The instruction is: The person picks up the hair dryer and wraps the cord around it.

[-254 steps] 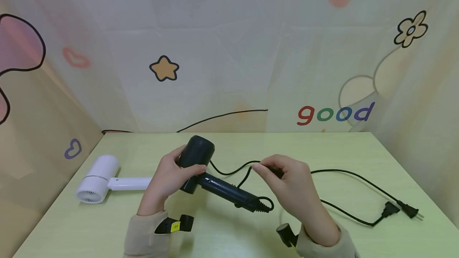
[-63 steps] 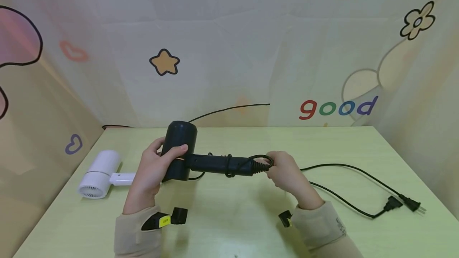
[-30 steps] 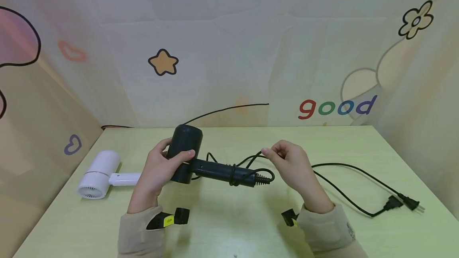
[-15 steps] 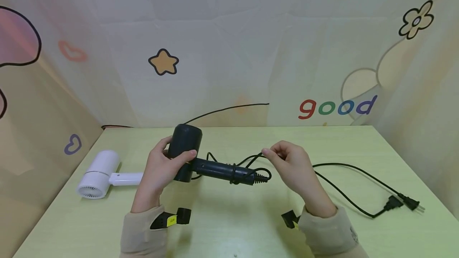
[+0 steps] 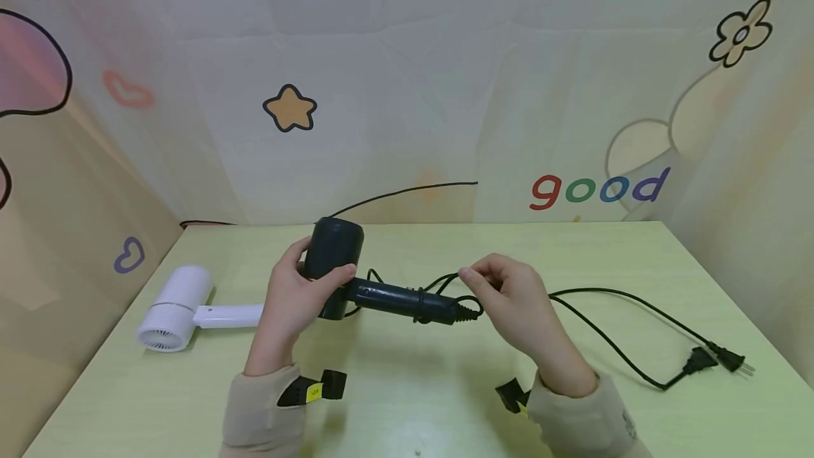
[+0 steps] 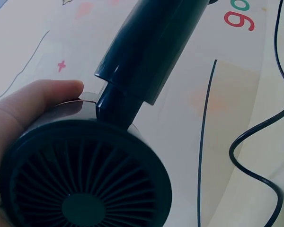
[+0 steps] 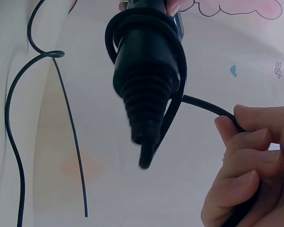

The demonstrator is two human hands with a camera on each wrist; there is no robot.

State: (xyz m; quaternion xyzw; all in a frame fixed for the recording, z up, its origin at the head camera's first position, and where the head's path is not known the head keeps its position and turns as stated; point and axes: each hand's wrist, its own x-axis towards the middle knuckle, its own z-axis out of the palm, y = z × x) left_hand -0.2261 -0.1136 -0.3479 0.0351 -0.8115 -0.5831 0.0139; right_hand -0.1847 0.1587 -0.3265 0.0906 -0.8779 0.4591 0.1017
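My left hand [image 5: 299, 302] grips the barrel of a dark hair dryer [image 5: 333, 249] held above the table, thumb across its front. The dryer's handle [image 5: 388, 297] points right and slightly down. Its black cord [image 7: 203, 104] bends back from the ribbed end and loops round the handle's lower part. To the right of the handle, my right hand [image 5: 518, 302] pinches the cord between thumb and forefinger, the other fingers curled over it. In the left wrist view the barrel's round vented end [image 6: 85, 179] faces the camera, and part of the left hand is hidden behind it.
A white hair dryer [image 5: 174, 309] lies at the table's left, its handle end hidden behind the left arm. Two black plugs [image 5: 699, 360] lie at the right on cords [image 5: 610, 331] trailing over the table [image 5: 407, 401]. A printed curtain [image 5: 407, 90] stands behind.
Since the earliest frame the cord has gained turns round the handle. About two seconds ago my right hand was at the handle's end; it has since drawn the cord out right. Lately both hands barely moved.
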